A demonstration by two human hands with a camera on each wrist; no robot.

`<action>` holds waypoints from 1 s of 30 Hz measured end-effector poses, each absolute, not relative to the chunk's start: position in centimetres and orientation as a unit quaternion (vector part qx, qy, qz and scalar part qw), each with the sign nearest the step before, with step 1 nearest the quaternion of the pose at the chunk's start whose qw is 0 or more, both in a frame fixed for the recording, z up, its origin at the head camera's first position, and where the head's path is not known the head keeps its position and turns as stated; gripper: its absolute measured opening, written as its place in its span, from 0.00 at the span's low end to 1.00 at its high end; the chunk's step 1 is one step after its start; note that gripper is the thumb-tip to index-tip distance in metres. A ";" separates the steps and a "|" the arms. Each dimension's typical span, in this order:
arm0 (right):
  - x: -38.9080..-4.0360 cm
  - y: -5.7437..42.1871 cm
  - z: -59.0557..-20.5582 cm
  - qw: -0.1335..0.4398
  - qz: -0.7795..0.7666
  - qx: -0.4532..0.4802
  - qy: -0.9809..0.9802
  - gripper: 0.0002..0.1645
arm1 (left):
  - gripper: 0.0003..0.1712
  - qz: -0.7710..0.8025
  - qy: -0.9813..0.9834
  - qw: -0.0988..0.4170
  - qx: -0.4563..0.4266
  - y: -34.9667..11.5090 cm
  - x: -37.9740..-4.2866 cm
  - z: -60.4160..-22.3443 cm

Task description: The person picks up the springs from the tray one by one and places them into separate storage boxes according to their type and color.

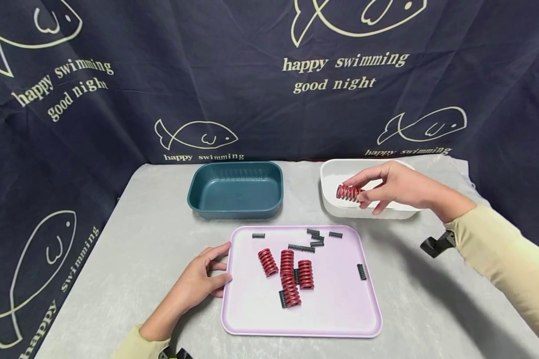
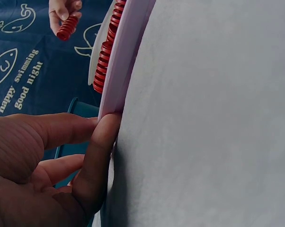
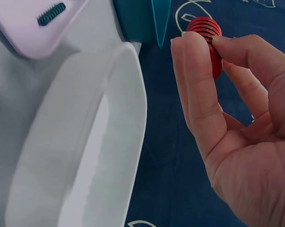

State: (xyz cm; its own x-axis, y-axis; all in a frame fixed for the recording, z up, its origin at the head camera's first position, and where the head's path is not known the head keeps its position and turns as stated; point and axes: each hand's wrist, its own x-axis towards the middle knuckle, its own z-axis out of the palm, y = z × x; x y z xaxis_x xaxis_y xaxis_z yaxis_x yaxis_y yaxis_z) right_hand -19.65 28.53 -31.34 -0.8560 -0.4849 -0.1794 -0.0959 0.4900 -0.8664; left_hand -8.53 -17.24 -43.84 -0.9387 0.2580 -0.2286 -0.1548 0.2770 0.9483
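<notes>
My right hand (image 1: 393,187) is raised over the white basin (image 1: 364,213) and pinches a red coil spring (image 1: 348,193) between thumb and fingers. The right wrist view shows that red spring (image 3: 205,28) at the fingertips, clear of the basin's rim. At the left side of the pink tray (image 1: 337,309), my left hand (image 1: 202,279) grips the rim with thumb and fingers, seen closely on the tray edge (image 2: 128,52) in the left wrist view. Several red springs (image 1: 267,262) lie mid-tray. Small dark springs (image 1: 302,248) are scattered near the far edge, the right side and among the red ones.
A teal basin (image 1: 235,214) stands behind the tray, left of the white one. Grey cloth (image 1: 117,259) covers the table. A dark blue curtain (image 1: 260,99) with fish drawings hangs directly behind both basins.
</notes>
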 end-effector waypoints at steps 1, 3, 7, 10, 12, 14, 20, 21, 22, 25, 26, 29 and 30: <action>-19.9 28.6 -31.2 0.204 -0.471 -0.173 0.841 0.25 | 0.41 0.600 0.781 0.172 0.034 -17.2 -8.5 -43.8; -20.4 28.6 -31.0 0.204 -0.465 -0.173 0.844 0.25 | 0.41 0.600 0.781 0.172 0.034 -17.3 -8.5 -43.9; -21.5 28.7 -30.7 0.212 -0.459 -0.165 0.847 0.25 | 0.41 0.601 0.780 0.171 0.035 -17.3 -8.5 -43.9; -22.5 28.7 -30.7 0.220 -0.458 -0.160 0.846 0.26 | 0.41 0.601 0.780 0.169 0.036 -17.3 -8.4 -44.0; -23.1 28.9 -30.7 0.225 -0.455 -0.160 0.847 0.27 | 0.41 0.602 0.779 0.169 0.037 -17.3 -8.5 -44.0; -23.7 29.0 -30.7 0.232 -0.453 -0.161 0.846 0.27 | 0.41 0.603 0.779 0.169 0.039 -17.3 -8.5 -44.0; -25.8 29.4 -31.0 0.255 -0.443 -0.151 0.846 0.26 | 0.41 0.606 0.776 0.171 0.042 -17.2 -8.5 -43.9; -26.1 29.4 -31.0 0.258 -0.440 -0.151 0.847 0.26 | 0.41 0.607 0.775 0.171 0.042 -17.2 -8.5 -43.9; -26.4 29.5 -31.0 0.259 -0.437 -0.151 0.848 0.26 | 0.41 0.607 0.775 0.171 0.041 -17.2 -8.5 -43.9; -27.3 29.5 -31.1 0.266 -0.426 -0.152 0.851 0.26 | 0.41 0.606 0.776 0.169 0.040 -17.3 -8.5 -44.0; -27.6 29.5 -31.2 0.267 -0.423 -0.152 0.852 0.26 | 0.41 0.605 0.777 0.169 0.040 -17.3 -8.5 -44.0; -28.5 29.5 -31.5 0.275 -0.419 -0.143 0.854 0.26 | 0.41 0.606 0.776 0.169 0.040 -17.4 -8.5 -44.0; -28.7 29.5 -31.7 0.278 -0.417 -0.140 0.854 0.27 | 0.41 0.606 0.776 0.169 0.040 -17.4 -8.5 -44.0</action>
State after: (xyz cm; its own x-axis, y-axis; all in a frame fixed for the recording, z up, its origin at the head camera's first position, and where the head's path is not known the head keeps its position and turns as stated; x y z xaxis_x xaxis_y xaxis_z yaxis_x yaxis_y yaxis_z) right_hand -28.73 29.52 -31.72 -0.8066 -0.4710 -0.3571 -0.0075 0.6123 -0.7906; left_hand -8.52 -17.36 -44.00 -0.9399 0.2673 -0.2127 -0.1417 0.2614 0.9548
